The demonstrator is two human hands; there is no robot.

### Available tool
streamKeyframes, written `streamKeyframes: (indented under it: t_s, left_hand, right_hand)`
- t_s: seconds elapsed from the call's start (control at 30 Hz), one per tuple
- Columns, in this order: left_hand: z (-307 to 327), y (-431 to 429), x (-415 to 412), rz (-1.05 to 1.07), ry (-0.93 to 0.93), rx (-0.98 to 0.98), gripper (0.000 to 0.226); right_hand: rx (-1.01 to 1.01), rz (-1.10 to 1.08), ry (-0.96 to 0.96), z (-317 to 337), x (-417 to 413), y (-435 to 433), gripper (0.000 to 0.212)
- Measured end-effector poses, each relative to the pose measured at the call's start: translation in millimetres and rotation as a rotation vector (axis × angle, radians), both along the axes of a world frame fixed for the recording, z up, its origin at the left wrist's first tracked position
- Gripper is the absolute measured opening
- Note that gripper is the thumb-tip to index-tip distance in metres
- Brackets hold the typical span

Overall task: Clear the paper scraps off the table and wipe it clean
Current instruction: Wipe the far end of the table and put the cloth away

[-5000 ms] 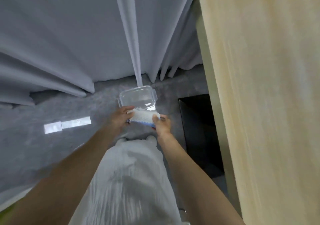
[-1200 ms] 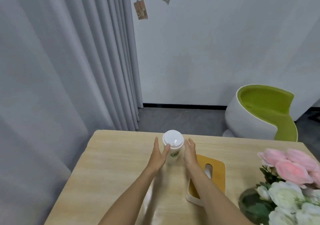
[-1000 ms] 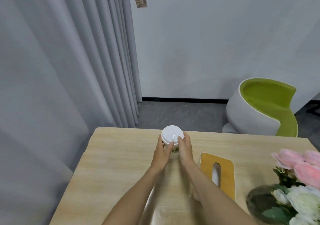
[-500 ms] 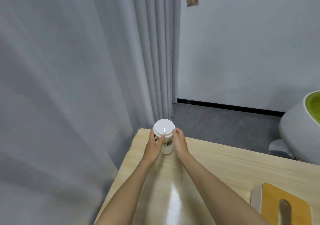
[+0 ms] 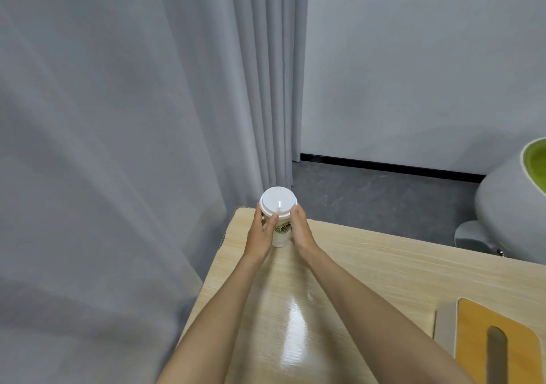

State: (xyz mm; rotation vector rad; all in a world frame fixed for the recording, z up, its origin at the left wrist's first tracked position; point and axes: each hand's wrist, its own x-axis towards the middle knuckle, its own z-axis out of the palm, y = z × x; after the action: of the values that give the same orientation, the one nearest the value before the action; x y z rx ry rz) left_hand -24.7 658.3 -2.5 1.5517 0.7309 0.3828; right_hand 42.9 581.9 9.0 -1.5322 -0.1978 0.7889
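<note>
Left grip (image 5: pixel 261 236) and right grip (image 5: pixel 300 233) both curled round cup (image 5: pixel 279 221) at desk (image 5: pixel 384 265) far corner. I'd seat it flat, clear of edge, then release evenly.

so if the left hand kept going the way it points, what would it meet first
The left hand grips the cup; past the table corner it would likely meet the grey curtain, though depth is unclear.

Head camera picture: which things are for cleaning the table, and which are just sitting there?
For the job: table; paper cup, gripped by left hand and right hand, maybe to shift it. No scraps show.
Just there: orange-lidded box; green chair; curtain.
</note>
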Motion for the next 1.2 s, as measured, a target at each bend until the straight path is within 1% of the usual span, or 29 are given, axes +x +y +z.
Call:
streamKeyframes:
  t_s: [0.07, 0.13, 0.17, 0.2, 0.23, 0.3, 0.33, 0.37, 0.47, 0.57, 0.67, 0.77, 0.83, 0.9, 1.07, 1.13, 1.2]
  left_hand:
    - [3, 0, 0, 0.002, -0.004, -0.006, 0.041]
    - [3, 1, -3, 0.014, -0.004, -0.018, 0.039]
    - [2, 2, -4, 0.012, 0.001, -0.020, 0.037]
    - [2, 2, -6, 0.004, 0.009, -0.015, 0.036]
    - [2, 2, -9, -0.009, 0.018, -0.010, 0.037]
    - [0, 4, -11, -0.038, 0.046, 0.007, 0.041]
    - [-2, 5, -12, -0.050, 0.057, 0.013, 0.043]
    - [-3, 5, -12, -0.056, 0.064, 0.011, 0.047]
    - [-3, 5, -14, -0.041, 0.118, -0.017, 0.068]
    - [1, 3, -17, -0.021, 0.185, -0.001, 0.075]
    - [1, -7, -23, 0.047, 0.251, 0.080, 0.073]
    - [-6, -34, -33, 0.217, 0.302, 0.176, 0.065]
    - [-17, -58, -40, 0.234, 0.352, 0.230, 0.062]
    - [-27, -85, -43, 0.173, 0.390, 0.272, 0.059]
    - [-28, -157, -29, -0.059, 0.381, 0.383, 0.058]
    - [-24, -186, -16, -0.166, 0.346, 0.409, 0.057]
    - [-18, -217, -2, -0.258, 0.310, 0.404, 0.057]
  right_hand:
    - [-0.013, 0.026, 0.009, 3, -1, 1, 0.056]
    - [-0.043, 0.046, 0.040, 3, 0, 2, 0.075]
    - [-0.055, 0.057, 0.051, 3, 0, 2, 0.078]
    - [-0.068, 0.067, 0.061, 7, 0, 0, 0.075]
    - [-0.067, 0.072, 0.069, 10, -1, -1, 0.066]
    - [-0.053, 0.080, 0.065, 13, -1, -5, 0.038]
    - [-0.047, 0.083, 0.060, 14, -1, -6, 0.028]
    - [-0.042, 0.078, 0.050, 15, -2, -6, 0.025]
    - [-0.044, 0.058, 0.027, 13, -3, -4, 0.038]
    - [-0.078, 0.033, 0.052, 10, -5, -4, 0.056]
    - [-0.118, -0.017, 0.045, 13, -7, -10, 0.065]
    - [-0.151, -0.055, -0.106, 18, -15, -33, 0.063]
    - [-0.166, -0.047, -0.218, 13, -21, -57, 0.063]
    - [-0.201, -0.060, -0.286, 4, -24, -84, 0.063]
    - [-0.286, -0.245, -0.293, -7, -20, -170, 0.060]
    - [-0.303, -0.358, -0.311, -7, -19, -209, 0.056]
    - [-0.309, -0.533, -0.344, -3, -21, -246, 0.045]
